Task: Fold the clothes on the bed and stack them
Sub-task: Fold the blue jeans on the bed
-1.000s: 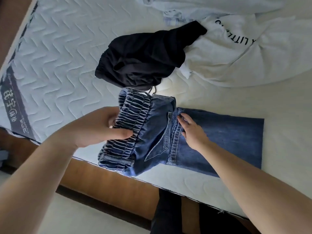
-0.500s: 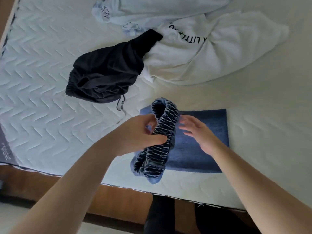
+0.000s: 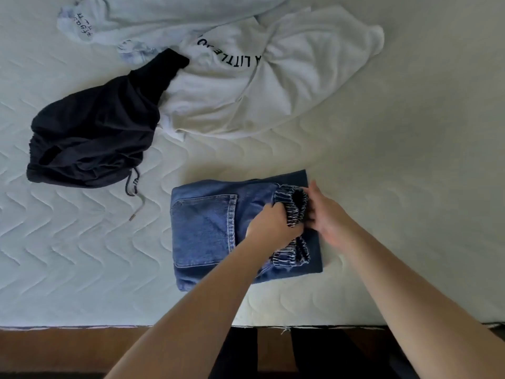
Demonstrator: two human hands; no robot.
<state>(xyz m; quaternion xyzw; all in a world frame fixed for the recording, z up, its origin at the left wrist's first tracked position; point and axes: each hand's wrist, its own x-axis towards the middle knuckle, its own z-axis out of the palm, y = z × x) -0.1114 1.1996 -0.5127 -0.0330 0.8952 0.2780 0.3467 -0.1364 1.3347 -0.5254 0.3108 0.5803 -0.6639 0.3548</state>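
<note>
A: Status on jeans (image 3: pixel 207 228)?

B: Folded to a compact block on the mattress (image 3: pixel 82 269), near its front edge. Back pocket up. Elastic waistband (image 3: pixel 293 206) brought over onto the right end of the block.

A: Grip state?

B: Left hand (image 3: pixel 273 225) clenched on the waistband, fingers curled round the gathered elastic. Probably pinning the last fold so the bunched band doesn't spring back. Right hand (image 3: pixel 328 214) flat, fingers straight, touching the far side of the band just right of the left hand. Looks like bracing or squaring the edge. Holding nothing.

A: Rest of the load?

B: All unfolded, all beyond the jeans. Black shorts (image 3: pixel 93 138) crumpled up and left of the jeans, drawstring trailing toward them. White shirt with black lettering (image 3: pixel 259 86) straight up from the jeans, overlapping the shorts' far tip. Pale blue garment (image 3: pixel 153 17) further up still, at the top edge of view.

A: Containers?

B: None visible. No basket, no bin. Only the pocket on the jeans; lies flat, contents impossible to tell.

A: Stack?

B: Not started. Jeans likely the base layer, given flat placement near the front edge.
</note>
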